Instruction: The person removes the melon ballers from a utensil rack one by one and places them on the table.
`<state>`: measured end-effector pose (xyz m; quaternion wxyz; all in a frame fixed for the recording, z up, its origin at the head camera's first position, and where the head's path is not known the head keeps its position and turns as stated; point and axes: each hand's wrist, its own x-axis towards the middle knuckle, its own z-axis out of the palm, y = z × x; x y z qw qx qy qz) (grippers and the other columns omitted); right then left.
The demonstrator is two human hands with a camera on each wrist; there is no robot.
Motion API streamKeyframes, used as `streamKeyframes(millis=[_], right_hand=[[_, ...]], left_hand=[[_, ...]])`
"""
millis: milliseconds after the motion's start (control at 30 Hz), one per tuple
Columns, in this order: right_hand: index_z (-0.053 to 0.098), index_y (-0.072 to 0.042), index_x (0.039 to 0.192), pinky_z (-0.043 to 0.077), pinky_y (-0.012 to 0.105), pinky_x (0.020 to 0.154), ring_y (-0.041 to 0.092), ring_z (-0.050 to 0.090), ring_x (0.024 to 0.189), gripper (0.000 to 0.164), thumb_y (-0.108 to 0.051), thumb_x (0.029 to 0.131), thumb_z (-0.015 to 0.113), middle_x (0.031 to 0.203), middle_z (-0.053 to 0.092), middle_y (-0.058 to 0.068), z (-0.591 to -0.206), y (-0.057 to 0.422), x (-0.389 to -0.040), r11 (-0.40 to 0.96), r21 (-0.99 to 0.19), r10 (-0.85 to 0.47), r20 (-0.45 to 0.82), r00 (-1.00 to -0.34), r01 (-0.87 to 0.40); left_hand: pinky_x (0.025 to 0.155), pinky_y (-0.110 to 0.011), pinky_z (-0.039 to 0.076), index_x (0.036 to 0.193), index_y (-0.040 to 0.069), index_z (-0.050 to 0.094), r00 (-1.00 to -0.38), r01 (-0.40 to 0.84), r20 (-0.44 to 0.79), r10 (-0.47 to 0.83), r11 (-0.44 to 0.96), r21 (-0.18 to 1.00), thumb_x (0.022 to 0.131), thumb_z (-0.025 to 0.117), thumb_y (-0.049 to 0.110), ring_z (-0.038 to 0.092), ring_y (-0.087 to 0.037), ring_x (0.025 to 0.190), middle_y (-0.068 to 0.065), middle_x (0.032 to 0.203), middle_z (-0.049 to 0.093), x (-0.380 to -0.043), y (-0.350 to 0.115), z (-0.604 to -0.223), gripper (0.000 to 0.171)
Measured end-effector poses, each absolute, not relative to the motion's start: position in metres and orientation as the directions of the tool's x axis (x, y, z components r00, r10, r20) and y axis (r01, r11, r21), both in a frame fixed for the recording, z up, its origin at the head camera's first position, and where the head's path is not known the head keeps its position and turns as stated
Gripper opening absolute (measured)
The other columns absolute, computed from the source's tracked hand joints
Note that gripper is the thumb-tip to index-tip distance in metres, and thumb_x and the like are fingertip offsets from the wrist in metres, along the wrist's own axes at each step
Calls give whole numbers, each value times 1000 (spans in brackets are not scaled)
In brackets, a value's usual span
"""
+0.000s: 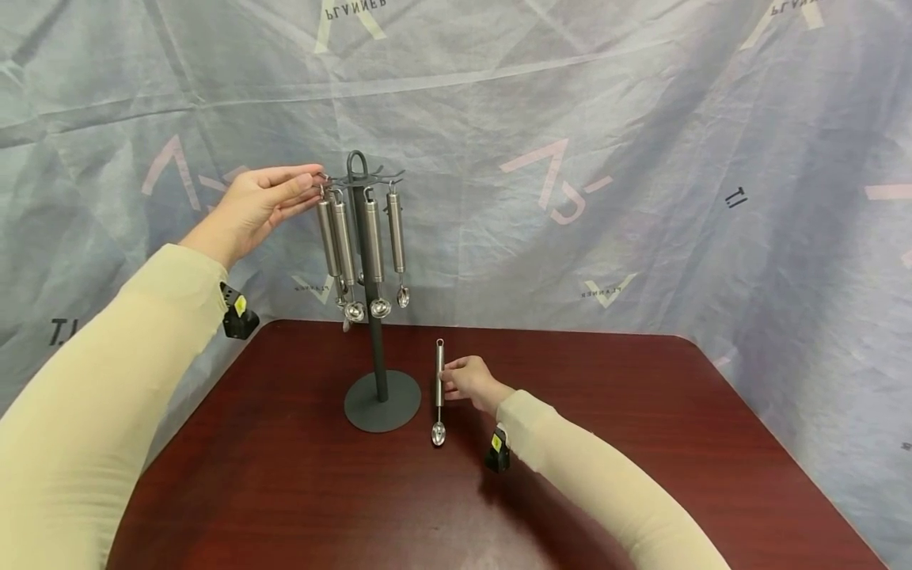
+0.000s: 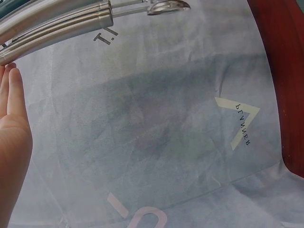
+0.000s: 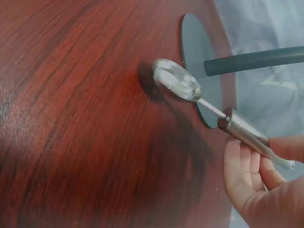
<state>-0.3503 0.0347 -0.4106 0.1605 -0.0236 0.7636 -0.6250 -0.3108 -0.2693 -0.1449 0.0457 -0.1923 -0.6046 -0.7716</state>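
Observation:
My right hand (image 1: 472,380) pinches the thick handle of a steel melon baller (image 1: 438,396) between thumb and fingers. The tool hangs bowl down, just right of the rack's base; in the right wrist view its oval bowl (image 3: 175,81) is above the tabletop. My left hand (image 1: 260,202) is up at the grey utensil rack (image 1: 376,340), thumb and fingertips pinching the end of a left hook. Several similar steel tools (image 1: 372,237) hang from the hooks, close to the left fingers. In the left wrist view, straight fingers (image 2: 16,92) reach a hanging handle (image 2: 61,38); the thumb is hidden.
The rack's round base (image 1: 359,408) stands on a dark red wooden table (image 1: 342,507). Behind the table hangs a grey printed cloth (image 1: 641,237). A black wrist camera (image 1: 238,313) is strapped below the left sleeve, another (image 1: 498,450) below the right.

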Motion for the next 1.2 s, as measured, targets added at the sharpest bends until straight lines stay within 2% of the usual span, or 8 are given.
streamKeyframes(millis=[333,667,1067,1200], right_hand=[[59,8,118,60,40,76,18,62,71,26,-2,93,60,96,63,14,-424,36,-350,216,-961,-237,-226,-945,175],[60,14,110,60,43,76,17,59,66,22,5,90,58,82,59,11,-436,34,-350,167,-961,-218,-256,-942,222],[61,12,104,61,40,71,20,58,70,19,3,87,61,93,58,16,-437,35,-346,245,-947,-195,-258,-946,208],[62,9,99,61,39,70,19,60,68,15,1,87,63,86,58,14,-434,34,-344,279,-939,-176,-256,-950,201]], left_hand=[[88,-23,55,109,4,71,-921,309,357,154,-267,913,91,65,3,70,-14,97,-6,106,73,-311,-267,-146,19],[88,-23,55,111,4,70,-921,317,361,144,-261,912,90,67,3,70,-15,96,-6,105,73,-311,-266,-146,21],[88,-23,55,109,3,71,-912,334,380,156,-257,907,90,66,3,70,-14,95,-7,102,73,-312,-260,-147,20],[88,-23,55,108,3,71,-909,340,388,155,-265,902,90,67,2,70,-15,94,-7,102,73,-313,-259,-147,19]])
